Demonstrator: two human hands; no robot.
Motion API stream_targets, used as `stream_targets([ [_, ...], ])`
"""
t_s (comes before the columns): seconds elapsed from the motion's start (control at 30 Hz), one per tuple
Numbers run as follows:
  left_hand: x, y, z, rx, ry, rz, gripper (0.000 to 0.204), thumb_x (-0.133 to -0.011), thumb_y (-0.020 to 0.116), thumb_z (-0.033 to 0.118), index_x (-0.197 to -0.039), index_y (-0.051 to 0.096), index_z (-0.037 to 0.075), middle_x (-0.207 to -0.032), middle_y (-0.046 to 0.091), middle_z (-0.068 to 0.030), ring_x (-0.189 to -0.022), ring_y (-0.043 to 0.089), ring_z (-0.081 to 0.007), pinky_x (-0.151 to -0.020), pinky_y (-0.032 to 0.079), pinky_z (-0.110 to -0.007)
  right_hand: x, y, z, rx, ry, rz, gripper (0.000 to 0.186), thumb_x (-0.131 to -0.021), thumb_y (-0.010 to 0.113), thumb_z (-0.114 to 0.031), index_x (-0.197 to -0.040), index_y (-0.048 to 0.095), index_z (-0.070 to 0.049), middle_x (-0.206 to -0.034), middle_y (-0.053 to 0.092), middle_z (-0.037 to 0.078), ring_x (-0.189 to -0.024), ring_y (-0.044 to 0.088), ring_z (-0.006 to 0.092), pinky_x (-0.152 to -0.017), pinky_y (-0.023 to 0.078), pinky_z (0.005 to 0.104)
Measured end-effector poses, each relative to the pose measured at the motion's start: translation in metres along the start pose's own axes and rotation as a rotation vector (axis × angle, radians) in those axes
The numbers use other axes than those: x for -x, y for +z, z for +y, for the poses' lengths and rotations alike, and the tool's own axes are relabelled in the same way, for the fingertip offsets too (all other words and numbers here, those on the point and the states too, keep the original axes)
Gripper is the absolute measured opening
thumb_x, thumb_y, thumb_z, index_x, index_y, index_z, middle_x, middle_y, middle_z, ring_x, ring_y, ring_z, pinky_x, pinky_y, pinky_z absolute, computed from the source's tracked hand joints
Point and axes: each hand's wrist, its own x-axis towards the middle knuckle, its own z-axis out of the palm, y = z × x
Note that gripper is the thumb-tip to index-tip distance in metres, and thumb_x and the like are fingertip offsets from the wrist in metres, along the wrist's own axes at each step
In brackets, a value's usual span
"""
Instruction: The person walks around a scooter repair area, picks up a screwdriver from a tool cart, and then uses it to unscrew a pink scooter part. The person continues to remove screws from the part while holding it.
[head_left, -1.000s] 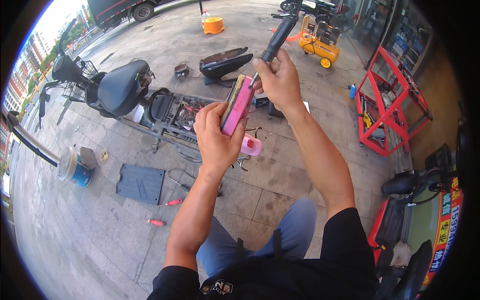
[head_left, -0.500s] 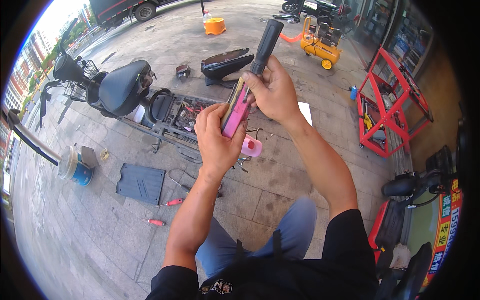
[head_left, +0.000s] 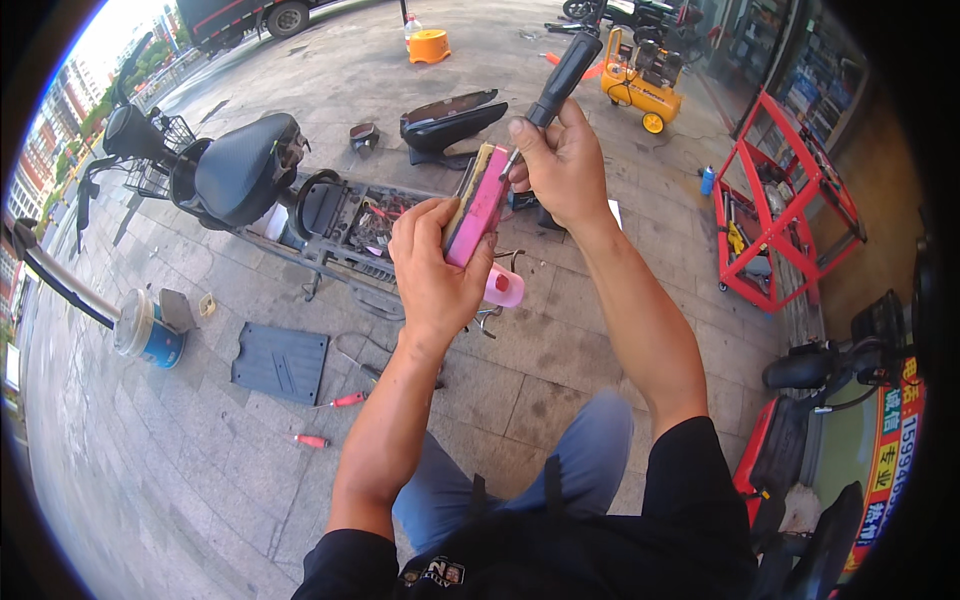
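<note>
My left hand point(head_left: 437, 265) is closed round a pink rectangular block point(head_left: 479, 200) with yellow and dark layers along its side. Above and right of it, my right hand point(head_left: 555, 165) grips a black-handled tool point(head_left: 561, 80) with a thin metal shaft that reaches down against the block's pink face; the exact tip is hard to make out. Below the block, a pink plastic piece with a red cap point(head_left: 508, 287) shows partly behind my left hand. Behind my hands lies a partly stripped electric scooter point(head_left: 240, 185), its frame exposed with wires inside.
Black body panels point(head_left: 448, 130), a flat grey panel point(head_left: 280, 360), red-handled screwdrivers point(head_left: 349, 399) and a bucket point(head_left: 150, 330) lie around. A red tool cart point(head_left: 780, 200) and yellow compressor point(head_left: 640, 90) stand right, a yellow stool point(head_left: 430, 45) farther back, another scooter point(head_left: 810, 450) at lower right.
Since half a second ago my right hand has shifted up and right with the tool, back near its earlier position, baring more of the block's top. My left hand stays about in place.
</note>
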Motion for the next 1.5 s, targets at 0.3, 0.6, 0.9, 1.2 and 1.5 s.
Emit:
stream_targets([
  [0.3,0.0,0.001,-0.002,0.008,0.009,0.011,0.049,-0.073,0.081,0.014,-0.114,0.059,0.001,-0.115,0.061,-0.0151,-0.108,0.056,-0.0339,-0.095,0.042,-0.044,0.008,0.01,0.001,0.08,-0.001,-0.156,0.024,-0.095,0.065,-0.015,-0.111,0.053,-0.003,-0.066,0.064,0.005,-0.053,0.062,0.0098,-0.047,0.046,0.0259],
  [0.6,0.0,0.002,-0.002,0.036,0.005,0.014,0.048,-0.071,0.08,0.012,-0.113,0.059,0.003,-0.115,0.06,-0.0136,-0.107,0.056,-0.0329,-0.094,0.041,-0.043,0.007,0.012,-0.002,0.052,-0.075,0.022,0.021,-0.093,0.067,-0.013,-0.105,0.053,-0.003,-0.066,0.066,0.006,-0.052,0.062,0.0096,-0.046,0.046,0.0255],
  [0.9,0.001,0.003,-0.003,0.023,0.01,0.041,0.049,-0.068,0.08,0.012,-0.113,0.06,0.003,-0.114,0.06,-0.0133,-0.106,0.056,-0.0328,-0.093,0.041,-0.043,0.011,0.018,-0.006,0.06,-0.04,-0.103,0.021,-0.092,0.068,-0.013,-0.103,0.052,-0.004,-0.064,0.064,0.005,-0.053,0.063,0.0103,-0.048,0.047,0.0269],
  [1.2,0.001,0.001,-0.001,0.018,0.008,0.024,0.05,-0.068,0.08,0.012,-0.113,0.06,0.003,-0.114,0.06,-0.0133,-0.106,0.056,-0.0326,-0.092,0.04,-0.042,0.018,0.019,-0.005,0.102,-0.029,-0.063,0.025,-0.092,0.068,-0.014,-0.111,0.054,-0.004,-0.065,0.064,0.004,-0.055,0.062,0.0094,-0.048,0.046,0.0266],
  [1.5,0.001,0.002,-0.002,0.025,0.011,0.039,0.05,-0.068,0.08,0.012,-0.113,0.06,0.003,-0.113,0.06,-0.013,-0.106,0.056,-0.0324,-0.091,0.041,-0.043,0.019,0.021,-0.006,0.106,-0.036,-0.228,0.024,-0.092,0.068,-0.014,-0.107,0.054,-0.004,-0.063,0.064,0.005,-0.055,0.063,0.0095,-0.048,0.046,0.0264],
])
